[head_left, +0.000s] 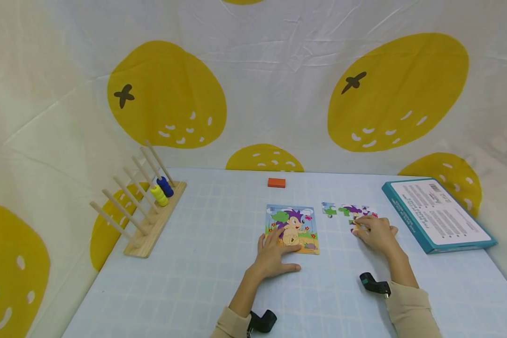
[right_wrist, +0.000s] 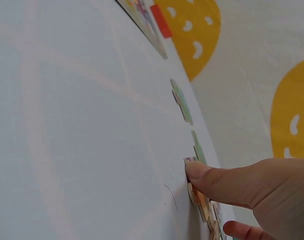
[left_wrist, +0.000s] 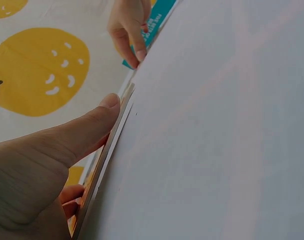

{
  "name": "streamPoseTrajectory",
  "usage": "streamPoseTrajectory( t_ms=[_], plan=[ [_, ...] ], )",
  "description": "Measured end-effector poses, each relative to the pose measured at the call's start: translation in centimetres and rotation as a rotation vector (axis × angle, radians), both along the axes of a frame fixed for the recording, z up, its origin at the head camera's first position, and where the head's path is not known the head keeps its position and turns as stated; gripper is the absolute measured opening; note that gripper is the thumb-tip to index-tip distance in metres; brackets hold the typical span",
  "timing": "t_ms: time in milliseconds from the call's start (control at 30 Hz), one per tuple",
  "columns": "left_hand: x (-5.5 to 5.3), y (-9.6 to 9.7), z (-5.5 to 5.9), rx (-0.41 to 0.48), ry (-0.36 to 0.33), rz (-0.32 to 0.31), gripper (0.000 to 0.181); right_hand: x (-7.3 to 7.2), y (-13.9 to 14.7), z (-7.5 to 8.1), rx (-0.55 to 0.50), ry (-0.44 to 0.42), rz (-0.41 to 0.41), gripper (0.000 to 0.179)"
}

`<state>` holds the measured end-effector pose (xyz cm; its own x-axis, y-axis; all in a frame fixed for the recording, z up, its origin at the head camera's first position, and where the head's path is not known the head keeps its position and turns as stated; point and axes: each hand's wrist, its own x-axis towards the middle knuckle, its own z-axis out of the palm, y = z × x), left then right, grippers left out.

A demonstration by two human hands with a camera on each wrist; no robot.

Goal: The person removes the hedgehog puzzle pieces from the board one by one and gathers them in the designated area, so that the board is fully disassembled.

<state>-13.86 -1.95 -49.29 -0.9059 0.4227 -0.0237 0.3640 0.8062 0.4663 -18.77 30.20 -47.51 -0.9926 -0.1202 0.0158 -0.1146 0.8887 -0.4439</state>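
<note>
A square hedgehog puzzle board (head_left: 296,225) lies flat on the table. My left hand (head_left: 272,256) rests on its lower left part with fingers spread; in the left wrist view the thumb (left_wrist: 94,125) lies along the board's edge (left_wrist: 104,165). Right of the board, several loose jigsaw pieces (head_left: 344,211) lie in a group. My right hand (head_left: 376,232) is over the group's near end, pinching a jigsaw piece (head_left: 356,228) between thumb and fingers. The right wrist view has the thumb (right_wrist: 212,181) against a piece, with other pieces close under the hand.
An orange block (head_left: 276,182) lies behind the board. At the left stands a wooden peg rack (head_left: 152,230) with yellow beads (head_left: 159,195) and blue beads (head_left: 165,187) on its pegs. A teal and white box (head_left: 439,213) lies at the right. Behind the table hangs a fruit-patterned cloth (head_left: 274,94).
</note>
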Motion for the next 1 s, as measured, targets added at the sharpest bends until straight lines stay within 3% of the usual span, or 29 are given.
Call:
streamPoseTrajectory(
  t_ms=[567,800,1000],
  plan=[
    [-0.1,0.0,-0.2,0.0,0.031,-0.009,0.053,0.2,0.0,0.3,-0.012,-0.051,-0.012,0.043],
    [0.0,0.0,-0.2,-0.001,0.035,-0.019,0.056,-0.2,-1.6,0.4,-0.034,0.036,-0.041,0.043],
    [0.2,0.0,0.0,-0.014,0.022,-0.023,0.067,-0.7,-5.1,0.3,-0.167,0.116,0.017,0.039]
  ],
)
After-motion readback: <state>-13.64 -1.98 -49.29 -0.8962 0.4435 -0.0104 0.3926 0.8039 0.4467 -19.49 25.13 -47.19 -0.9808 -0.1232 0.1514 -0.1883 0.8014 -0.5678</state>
